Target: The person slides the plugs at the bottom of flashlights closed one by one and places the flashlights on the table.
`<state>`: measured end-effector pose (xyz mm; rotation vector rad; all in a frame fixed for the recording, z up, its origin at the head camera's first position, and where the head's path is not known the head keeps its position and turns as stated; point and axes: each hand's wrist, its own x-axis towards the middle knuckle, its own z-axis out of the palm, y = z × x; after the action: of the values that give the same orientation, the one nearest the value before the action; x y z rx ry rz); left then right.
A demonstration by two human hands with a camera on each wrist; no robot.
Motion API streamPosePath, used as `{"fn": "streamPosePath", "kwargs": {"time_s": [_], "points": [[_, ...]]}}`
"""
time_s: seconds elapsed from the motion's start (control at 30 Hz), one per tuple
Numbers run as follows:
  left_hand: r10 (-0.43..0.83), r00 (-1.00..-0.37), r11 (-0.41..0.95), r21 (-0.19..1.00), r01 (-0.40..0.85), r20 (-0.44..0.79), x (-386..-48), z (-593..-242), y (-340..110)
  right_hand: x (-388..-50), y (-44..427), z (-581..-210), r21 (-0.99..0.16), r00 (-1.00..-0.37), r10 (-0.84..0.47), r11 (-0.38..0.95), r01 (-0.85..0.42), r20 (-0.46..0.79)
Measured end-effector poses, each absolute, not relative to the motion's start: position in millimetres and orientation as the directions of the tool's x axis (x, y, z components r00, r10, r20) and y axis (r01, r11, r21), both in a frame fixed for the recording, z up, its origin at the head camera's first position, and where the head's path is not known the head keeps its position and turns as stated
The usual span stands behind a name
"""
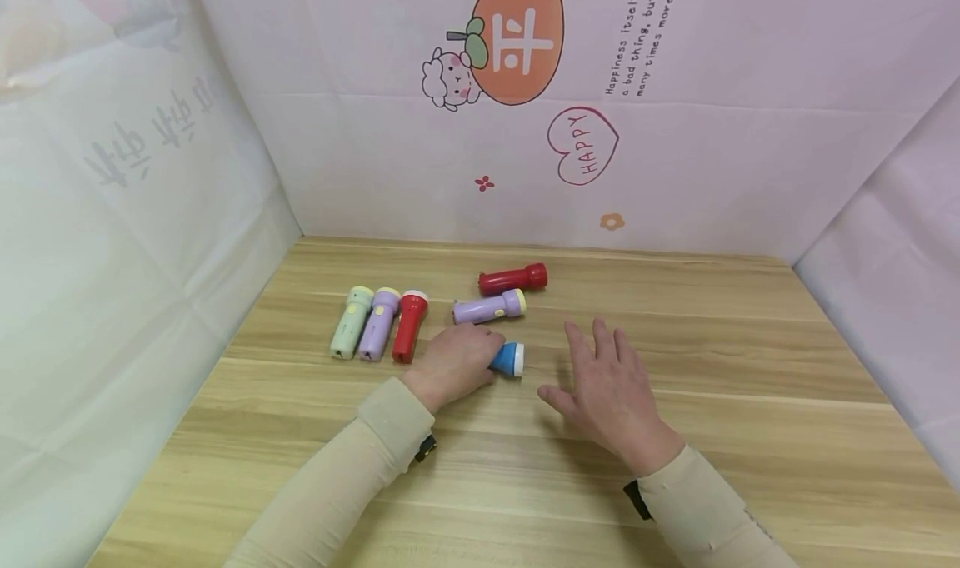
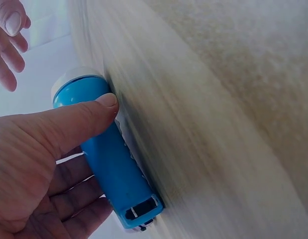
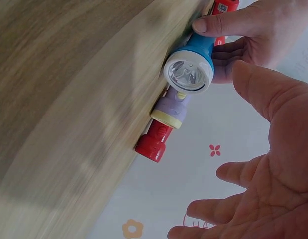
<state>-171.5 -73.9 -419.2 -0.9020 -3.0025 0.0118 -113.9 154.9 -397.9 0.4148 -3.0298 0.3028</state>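
Gripping one blue flashlight (image 2: 114, 164): left hand (image 1: 459, 356); right hand (image 1: 611, 393) spread wide. Two purple flashlights (image 1: 483, 309), two red (image 1: 510, 281), one green (image 1: 350, 325).

Meets a row of three flashlights (image 1: 378, 326) at ten o'clock from the left hand (image 1: 459, 360), then a purple flashlight (image 1: 482, 309) and, beyond it, a red flashlight (image 1: 512, 280) at one o'clock. Runs free over bare tabletop (image 1: 765, 376) at three o'clock from the right hand (image 1: 611, 395).

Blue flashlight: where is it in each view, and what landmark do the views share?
Head: blue flashlight just below centre, partly hidden by the left hand.
Left wrist: left of centre, slanted, white end at upper left.
Right wrist: upper part, right of centre, lens facing the camera.
Shared landmark: the left hand, gripping it.
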Motion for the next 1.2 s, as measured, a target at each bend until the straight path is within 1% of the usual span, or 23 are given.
{"fn": "streamPosePath", "kwargs": {"time_s": [0.4,0.77,1.0,1.2], "points": [[0.547,-0.837,0.837,0.014,0.548,0.020,-173.7,-421.6,-70.7,-113.2,155.6,-398.2,-0.171,-0.958,-0.266,0.944,-0.281,0.107],[0.523,-0.852,0.852,-0.028,0.522,0.019,-176.9,-425.5,-68.1,-113.4,155.7,-398.3,-0.175,-0.959,-0.264,0.944,-0.280,0.107],[0.523,-0.852,0.852,-0.028,0.523,0.025,-175.9,-424.6,-68.1,-113.4,155.5,-397.4,-0.191,-0.960,-0.261,0.942,-0.276,0.099],[0.524,-0.851,0.851,-0.030,0.524,0.029,-175.1,-424.9,-68.6,-113.3,155.5,-397.1,-0.182,-0.959,-0.264,0.943,-0.279,0.101]]}}
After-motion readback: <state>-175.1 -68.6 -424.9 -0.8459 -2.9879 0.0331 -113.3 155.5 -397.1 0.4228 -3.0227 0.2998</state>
